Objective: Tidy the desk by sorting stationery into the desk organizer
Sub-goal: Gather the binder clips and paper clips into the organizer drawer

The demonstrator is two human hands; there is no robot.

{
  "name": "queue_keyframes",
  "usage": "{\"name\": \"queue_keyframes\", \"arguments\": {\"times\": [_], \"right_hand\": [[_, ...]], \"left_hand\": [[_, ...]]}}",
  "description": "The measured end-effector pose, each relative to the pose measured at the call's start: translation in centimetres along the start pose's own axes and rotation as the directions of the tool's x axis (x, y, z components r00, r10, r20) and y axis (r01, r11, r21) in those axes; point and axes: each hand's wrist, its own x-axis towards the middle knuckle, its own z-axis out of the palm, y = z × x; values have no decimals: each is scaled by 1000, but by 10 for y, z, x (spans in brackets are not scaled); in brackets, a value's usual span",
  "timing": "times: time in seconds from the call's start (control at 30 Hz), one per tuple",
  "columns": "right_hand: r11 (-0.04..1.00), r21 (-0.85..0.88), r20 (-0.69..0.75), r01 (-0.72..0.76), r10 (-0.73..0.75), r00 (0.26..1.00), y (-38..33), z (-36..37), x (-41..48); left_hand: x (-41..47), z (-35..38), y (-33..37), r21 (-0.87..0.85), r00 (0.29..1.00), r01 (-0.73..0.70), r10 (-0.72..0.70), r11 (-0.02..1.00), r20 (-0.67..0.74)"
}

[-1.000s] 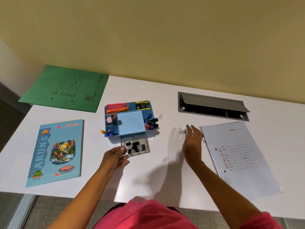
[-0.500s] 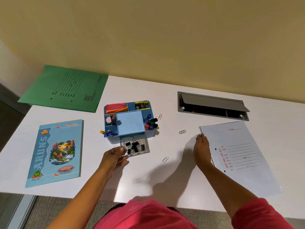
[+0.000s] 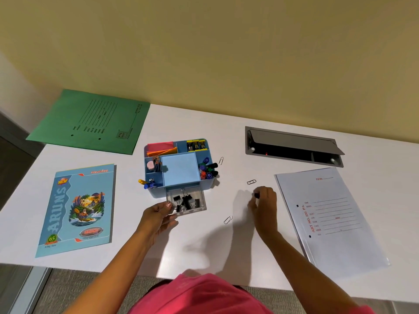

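Organizer [image 3: 156,192] sitting mostly filled; drawer [image 3: 202,206] standing open, holding binder clips [image 3: 184,201]. Left hand [image 3: 156,217] gripping drawer corner. Right hand [image 3: 265,202] pinching small dark item [image 3: 257,195] at organizer's 4 o'clock. Three paper clips [image 3: 251,182] lying loose on surface [image 3: 204,245], 3 to 5 o'clock.

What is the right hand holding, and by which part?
The right hand pinches a small black thing between its fingers; too small to tell what, or which part.

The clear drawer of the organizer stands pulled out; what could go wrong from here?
1. The drawer sticks far out; a push from the left hand at its corner could spill the binder clips.
2. The right hand pinches a small dark item; moving to the drawer, the arm may sweep away the loose paper clip.
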Motion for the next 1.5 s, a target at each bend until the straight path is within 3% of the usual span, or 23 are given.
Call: {"name": "queue_keyframes", "arguments": {"times": [0.13, 0.23, 0.33, 0.43, 0.6, 0.83, 0.93, 1.03, 1.13, 1.33, 1.5], "right_hand": [[971, 208, -31, 116, -112, 993, -70, -11, -7], [909, 199, -83, 366, -356, 931, -104, -8, -19], [879, 260, 67, 399, -429, 901, -124, 5, -26], [815, 294, 97, 500, -546, 832, -127, 22, -31], [877, 224, 234, 426, -473, 850, -130, 47, -28], [882, 163, 246, 441, -469, 848, -134, 44, -27], [900, 245, 145, 360, -402, 904, -134, 35, -28], [896, 322, -57, 304, -303, 951, -129, 28, -32], [913, 383, -99, 143, -113, 989, -124, 23, -35], [912, 365, 66, -189, 177, 982, -105, 37, -47], [896, 335, 215, -292, 228, 949, -105, 42, -53]], "left_hand": [[1, -1, 1, -7, 1000, -3, 3, 1000, 5], [0, 0, 0, -8, 1000, 1, -1, 1000, 7], [0, -1, 1, -12, 1000, 4, -4, 1000, 0], [-1, 0, 0, -17, 1000, 8, -8, 1000, -6], [-2, 1, 1, -20, 1000, 12, -13, 1000, -9], [-4, 0, 2, -40, 1000, 23, -23, 999, -4], [-5, 0, 1, -59, 1000, 22, -22, 998, 1], [-6, -1, -1, -82, 1000, -5, 4, 997, -11], [-11, -2, -4, -75, 999, -20, 18, 997, -29], [-18, -3, -12, -51, 998, 30, -32, 998, -47], [-21, -2, -19, 44, 999, 51, -51, 998, -2]]}}
